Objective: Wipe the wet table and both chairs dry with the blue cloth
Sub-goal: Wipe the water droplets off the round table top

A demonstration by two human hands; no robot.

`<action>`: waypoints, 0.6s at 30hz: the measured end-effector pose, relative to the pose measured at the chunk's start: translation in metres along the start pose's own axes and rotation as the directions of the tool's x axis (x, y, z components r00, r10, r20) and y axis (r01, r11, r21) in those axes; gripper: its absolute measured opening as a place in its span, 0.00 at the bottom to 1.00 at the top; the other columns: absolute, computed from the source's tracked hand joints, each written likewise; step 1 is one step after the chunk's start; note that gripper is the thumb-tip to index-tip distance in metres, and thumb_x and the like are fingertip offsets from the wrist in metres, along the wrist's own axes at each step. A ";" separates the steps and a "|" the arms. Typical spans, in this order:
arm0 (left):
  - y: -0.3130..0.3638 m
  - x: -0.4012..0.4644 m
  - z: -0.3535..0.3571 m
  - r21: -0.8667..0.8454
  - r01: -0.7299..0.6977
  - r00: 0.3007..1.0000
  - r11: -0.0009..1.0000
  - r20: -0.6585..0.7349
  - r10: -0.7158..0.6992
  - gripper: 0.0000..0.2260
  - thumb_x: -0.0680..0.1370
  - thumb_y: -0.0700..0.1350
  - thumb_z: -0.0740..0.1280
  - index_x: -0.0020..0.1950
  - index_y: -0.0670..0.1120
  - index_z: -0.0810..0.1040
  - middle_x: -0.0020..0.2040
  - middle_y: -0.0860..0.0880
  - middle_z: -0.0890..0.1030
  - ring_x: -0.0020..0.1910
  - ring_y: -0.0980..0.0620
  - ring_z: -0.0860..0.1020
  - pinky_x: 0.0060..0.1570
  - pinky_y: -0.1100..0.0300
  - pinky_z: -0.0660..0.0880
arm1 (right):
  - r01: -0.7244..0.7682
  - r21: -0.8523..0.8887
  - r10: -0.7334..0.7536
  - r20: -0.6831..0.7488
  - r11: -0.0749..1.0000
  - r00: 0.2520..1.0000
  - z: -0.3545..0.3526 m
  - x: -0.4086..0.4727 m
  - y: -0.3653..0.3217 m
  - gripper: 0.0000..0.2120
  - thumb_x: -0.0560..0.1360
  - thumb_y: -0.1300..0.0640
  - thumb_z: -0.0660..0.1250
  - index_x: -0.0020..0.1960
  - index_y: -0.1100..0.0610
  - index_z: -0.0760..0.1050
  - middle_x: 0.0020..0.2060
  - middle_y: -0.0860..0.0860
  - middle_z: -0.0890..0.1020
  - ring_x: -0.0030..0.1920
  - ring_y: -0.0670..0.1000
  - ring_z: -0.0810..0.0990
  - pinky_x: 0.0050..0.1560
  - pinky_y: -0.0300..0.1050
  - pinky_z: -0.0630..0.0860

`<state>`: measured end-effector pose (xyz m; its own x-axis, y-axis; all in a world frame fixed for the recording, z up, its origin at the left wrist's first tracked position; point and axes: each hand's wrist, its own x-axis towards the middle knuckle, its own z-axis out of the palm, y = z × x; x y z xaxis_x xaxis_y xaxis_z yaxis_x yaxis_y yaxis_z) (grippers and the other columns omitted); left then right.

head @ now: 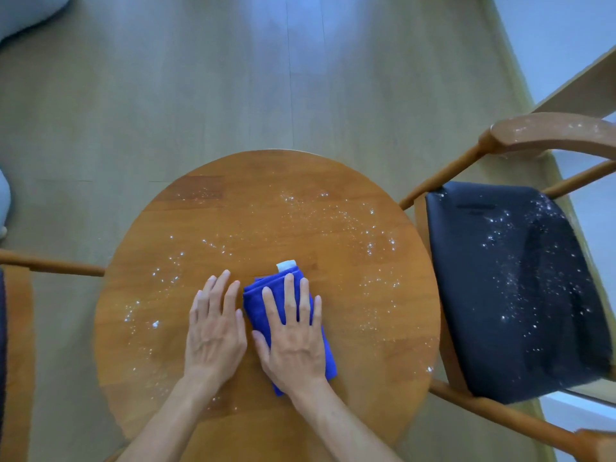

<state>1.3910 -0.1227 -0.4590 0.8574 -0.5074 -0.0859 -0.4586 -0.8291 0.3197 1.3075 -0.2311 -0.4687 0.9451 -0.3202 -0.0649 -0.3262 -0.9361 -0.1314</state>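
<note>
A round wooden table (pixel 266 211) fills the middle, dotted with water droplets. On its near centre lies the folded blue cloth (pixel 258 305) with a white tag at its far end. My right hand (pixel 295 331) presses flat on the cloth with straight, spread fingers. My left hand (pixel 215 328) lies flat on the bare wood just left of the cloth, its fingers straight. A wooden chair with a black seat (pixel 513 288) stands to the right, its seat and armrest speckled with drops. Only an arm rail of the second chair (pixel 50 266) shows at the left edge.
Pale wood-look floor (pixel 200 95) surrounds the table. A grey rounded object (pixel 23 11) sits at the top left corner. A light wall or panel (pixel 566 35) runs along the right side behind the chair.
</note>
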 end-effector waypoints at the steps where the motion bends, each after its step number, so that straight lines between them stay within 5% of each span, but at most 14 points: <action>1: 0.002 -0.001 0.005 0.013 -0.024 1.000 1.000 -0.005 0.024 0.22 0.76 0.43 0.52 0.67 0.38 0.72 0.71 0.41 0.69 0.71 0.40 0.67 0.67 0.41 0.66 | 0.032 -0.001 -0.032 -0.016 0.999 0.999 0.004 -0.003 0.005 0.31 0.76 0.41 0.60 0.75 0.53 0.63 0.75 0.62 0.60 0.74 0.65 0.59 0.67 0.66 0.66; 5: 0.007 -0.002 0.016 0.047 -0.122 0.993 0.991 0.001 0.122 0.22 0.78 0.47 0.53 0.70 0.39 0.70 0.73 0.42 0.66 0.74 0.42 0.63 0.71 0.43 0.60 | 0.072 -0.011 -0.072 -0.075 0.997 0.995 0.010 -0.021 0.057 0.30 0.78 0.43 0.60 0.76 0.51 0.61 0.76 0.60 0.59 0.76 0.63 0.56 0.69 0.63 0.66; 11: 0.011 0.000 0.029 0.118 -0.218 0.974 0.969 0.087 0.209 0.25 0.79 0.51 0.51 0.71 0.39 0.69 0.75 0.41 0.64 0.75 0.42 0.60 0.72 0.43 0.57 | -0.369 -0.089 0.357 -0.123 0.925 0.926 -0.013 -0.032 0.173 0.27 0.75 0.47 0.63 0.71 0.58 0.70 0.72 0.64 0.65 0.69 0.68 0.68 0.55 0.61 0.75; 14: 0.010 -0.001 0.035 0.140 -0.210 0.975 0.967 0.096 0.198 0.26 0.80 0.52 0.51 0.73 0.40 0.66 0.76 0.41 0.62 0.76 0.42 0.58 0.73 0.43 0.55 | -0.594 0.041 0.593 -0.145 0.803 0.792 -0.020 -0.033 0.199 0.25 0.72 0.59 0.69 0.68 0.61 0.72 0.69 0.65 0.69 0.60 0.69 0.73 0.46 0.60 0.75; 18: 0.005 -0.001 0.037 0.153 -0.224 0.972 0.962 0.108 0.210 0.26 0.81 0.53 0.47 0.74 0.41 0.63 0.77 0.42 0.60 0.76 0.42 0.56 0.74 0.43 0.54 | -0.785 0.324 0.837 -0.044 0.528 0.545 -0.027 -0.029 0.213 0.23 0.76 0.63 0.62 0.71 0.59 0.67 0.67 0.60 0.70 0.61 0.65 0.73 0.55 0.59 0.72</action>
<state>1.3788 -0.1350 -0.4923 0.7121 -0.6921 -0.1180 -0.6696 -0.7200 0.1823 1.2116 -0.4250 -0.4679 0.2425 -0.9648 -0.1021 -0.9204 -0.1955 -0.3385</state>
